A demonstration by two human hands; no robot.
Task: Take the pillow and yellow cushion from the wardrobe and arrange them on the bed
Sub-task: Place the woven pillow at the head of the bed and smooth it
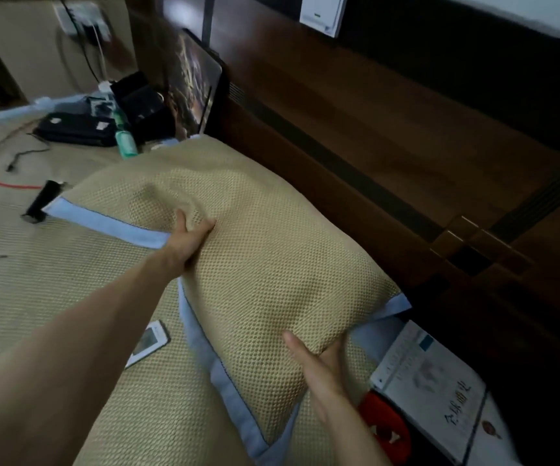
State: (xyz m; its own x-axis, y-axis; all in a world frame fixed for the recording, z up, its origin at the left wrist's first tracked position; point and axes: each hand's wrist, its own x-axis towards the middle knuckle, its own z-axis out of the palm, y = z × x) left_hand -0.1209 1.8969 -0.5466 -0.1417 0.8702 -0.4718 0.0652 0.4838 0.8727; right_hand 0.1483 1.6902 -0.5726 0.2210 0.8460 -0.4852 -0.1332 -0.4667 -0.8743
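A large pillow (255,237) with a yellow woven-mesh cover and a light blue border lies on the bed (53,297), close along the wooden headboard (389,156). My left hand (188,235) grips the pillow's left edge, fingers dug into the fabric beside the blue border. My right hand (319,368) holds the pillow's near corner, thumb on top and fingers underneath. No separate yellow cushion is in view.
On the bed mat lie a white phone (147,343), a black cylinder (45,201), cables with a red wire (9,183), a black case (73,129) and a green bottle (125,141). A book (430,388) and a red object (386,422) sit at the right.
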